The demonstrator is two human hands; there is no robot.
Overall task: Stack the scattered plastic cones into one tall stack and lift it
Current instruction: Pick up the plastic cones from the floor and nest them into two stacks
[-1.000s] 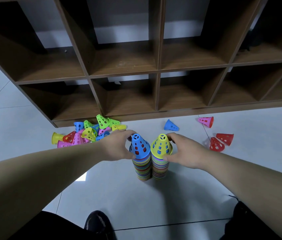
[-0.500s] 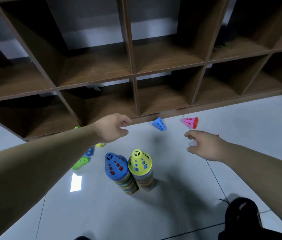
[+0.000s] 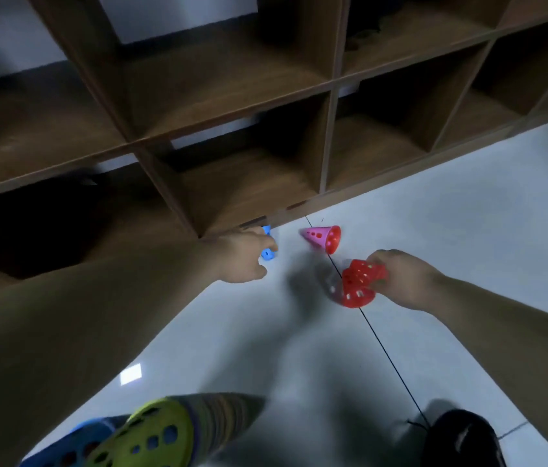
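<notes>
Nearest the person, a yellow-topped stack (image 3: pixel 151 436) and a blue-topped stack (image 3: pixel 74 446) stand side by side on the floor (image 3: pixel 467 237), with a black shoe (image 3: pixel 461 439) off to the right. The step in hand looks like gathering strays. It should go best if each loose cone is nested into the next at once (single ones roll) and then brought squarely back over one stack.

Further out, the right hand (image 3: pixel 403 281) curls thumb and fingers round the red cones (image 3: pixel 361 281), apparently two. The left hand (image 3: pixel 242 259) bends its fingers over a blue cone (image 3: pixel 267 253) and touches it, though blur hides whether the grip has closed. A pink cone (image 3: pixel 321 238) lies on its side, untouched, before the wooden shelf (image 3: pixel 232 96).
</notes>
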